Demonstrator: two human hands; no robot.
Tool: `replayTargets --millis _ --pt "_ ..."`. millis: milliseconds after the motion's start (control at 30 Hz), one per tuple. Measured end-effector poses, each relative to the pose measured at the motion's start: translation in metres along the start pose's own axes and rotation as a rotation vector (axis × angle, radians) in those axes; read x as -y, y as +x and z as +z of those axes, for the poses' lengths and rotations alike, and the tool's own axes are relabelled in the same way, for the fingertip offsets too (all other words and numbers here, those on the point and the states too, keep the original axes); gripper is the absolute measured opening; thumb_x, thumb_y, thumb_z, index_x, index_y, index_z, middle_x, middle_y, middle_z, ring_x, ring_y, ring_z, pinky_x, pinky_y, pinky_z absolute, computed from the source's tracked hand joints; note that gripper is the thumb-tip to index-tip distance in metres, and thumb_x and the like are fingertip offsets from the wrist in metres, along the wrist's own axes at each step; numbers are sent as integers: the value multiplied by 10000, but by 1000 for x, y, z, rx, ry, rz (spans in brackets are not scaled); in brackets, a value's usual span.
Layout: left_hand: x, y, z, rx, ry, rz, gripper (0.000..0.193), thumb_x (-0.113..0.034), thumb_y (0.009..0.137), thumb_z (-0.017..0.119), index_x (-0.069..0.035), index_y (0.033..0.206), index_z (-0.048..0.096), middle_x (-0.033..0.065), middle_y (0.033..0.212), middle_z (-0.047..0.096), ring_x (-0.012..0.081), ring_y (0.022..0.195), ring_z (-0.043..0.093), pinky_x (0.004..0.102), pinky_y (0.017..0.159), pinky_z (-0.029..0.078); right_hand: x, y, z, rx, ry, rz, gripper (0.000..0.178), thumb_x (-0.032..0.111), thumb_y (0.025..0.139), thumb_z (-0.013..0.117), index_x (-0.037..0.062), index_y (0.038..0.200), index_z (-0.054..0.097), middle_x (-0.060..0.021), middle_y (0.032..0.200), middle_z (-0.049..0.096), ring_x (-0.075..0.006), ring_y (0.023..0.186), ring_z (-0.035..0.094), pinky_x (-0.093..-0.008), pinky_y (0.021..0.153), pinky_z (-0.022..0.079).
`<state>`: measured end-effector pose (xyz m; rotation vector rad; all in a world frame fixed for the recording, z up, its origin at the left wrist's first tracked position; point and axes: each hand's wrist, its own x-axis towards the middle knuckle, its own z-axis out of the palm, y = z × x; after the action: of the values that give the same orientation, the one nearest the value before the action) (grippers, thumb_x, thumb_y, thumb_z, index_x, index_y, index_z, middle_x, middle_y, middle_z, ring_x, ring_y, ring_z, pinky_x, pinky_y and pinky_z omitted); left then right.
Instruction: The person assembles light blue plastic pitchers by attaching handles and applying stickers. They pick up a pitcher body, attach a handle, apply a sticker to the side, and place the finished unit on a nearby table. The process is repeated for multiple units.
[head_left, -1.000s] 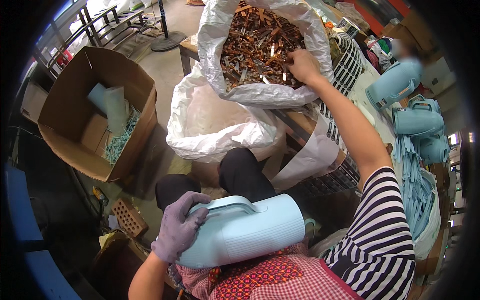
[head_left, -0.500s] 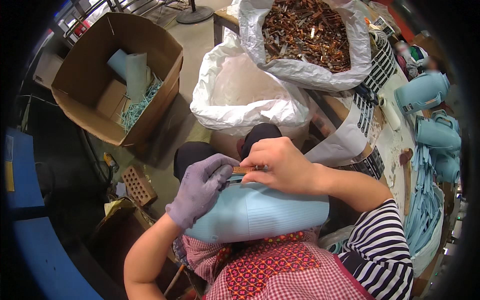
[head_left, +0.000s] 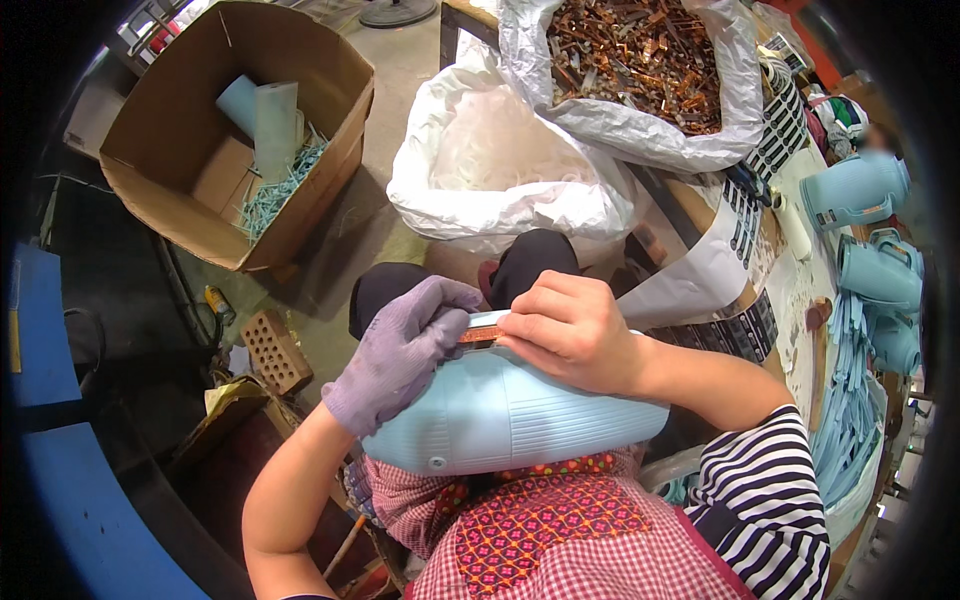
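Across my lap lies a light blue ribbed plastic jug body (head_left: 470,415), its long side running left to right. My left hand (head_left: 400,340), in a purple-grey glove, is closed over its left upper side, thumb and fingers curled at the end of a small copper-coloured strip (head_left: 478,335). The strip sits along the jug body's far side, close against the plastic. Bare and pinched, my right hand (head_left: 575,335) has its fingertips on the strip's right end. The jug body's underside and part of its far side are hidden.
Ahead stand a white sack (head_left: 420,180) of pale translucent scraps and another sack (head_left: 640,140) full of copper-coloured strips. A cardboard box (head_left: 140,190) is at far left, a brick (head_left: 275,350) below it. Blue jugs (head_left: 850,190) and a hammer (head_left: 820,330) lie on the right.
The copper-coloured strip has gone from between my fingertips above the jug body to lying against it. The jug body has turned slightly, and my right hand has shifted a little right.
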<state>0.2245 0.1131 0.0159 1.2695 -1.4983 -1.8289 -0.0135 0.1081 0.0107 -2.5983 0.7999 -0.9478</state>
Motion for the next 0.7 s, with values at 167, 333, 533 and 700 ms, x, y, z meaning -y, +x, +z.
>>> replayTargets --millis 167,333,533,700 --pt "-4 2 6 -69 248 119 322 -155 915 675 22 1175 605 112 1044 662 180 957 628 318 872 516 0 -4 -6 109 287 383 212 214 805 805 35 897 737 -85 819 685 -226 739 654 -367 668 533" --pt "-37 9 28 104 379 114 351 -51 878 697 11 1214 618 99 1115 667 161 1036 621 321 949 497 -5 -39 -35 287 686 829 382 373 891 771 -3 951 752 -132 763 710 -167 736 661 -343 692 515" --pt "-43 39 63 135 179 296 761 -209 794 729 50 1454 453 179 1342 565 281 1278 513 409 1105 406 -11 -135 -159 -138 670 1070 239 253 983 693 15 1009 690 23 845 634 -41 771 559 -226 678 463" --pt "-55 138 155 -84 274 505 270 -152 1008 485 31 1086 667 149 1013 675 227 929 630 346 854 488 -51 -244 -243 -647 485 811 241 214 985 683 22 1131 674 -38 1075 713 -118 956 637 -299 844 507"
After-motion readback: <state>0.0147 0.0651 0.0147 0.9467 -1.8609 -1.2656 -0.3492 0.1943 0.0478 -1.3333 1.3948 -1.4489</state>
